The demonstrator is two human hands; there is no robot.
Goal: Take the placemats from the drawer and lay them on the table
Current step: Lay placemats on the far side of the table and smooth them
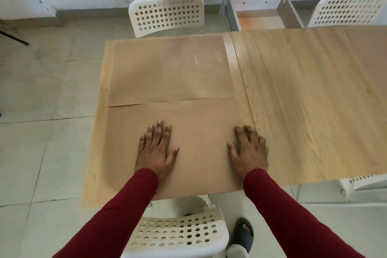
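Two tan textured placemats lie flat on the left section of the wooden table [314, 100]. The far placemat [167, 69] sits toward the far edge. The near placemat [199, 128] lies in front of it, and its far edge slightly overlaps the far mat. My left hand [157, 148] rests palm down on the near mat with fingers spread. My right hand [249, 148] presses flat on that mat's right edge. At the far side of the table an open drawer [261, 19] shows a bare wooden bottom.
White perforated chairs stand at the far side [167, 12], far right [347, 10], near side below me [180, 234] and under the right table edge [362, 184]. A sandalled foot [244, 232] rests on the tiled floor. A cable hangs on the wall behind.
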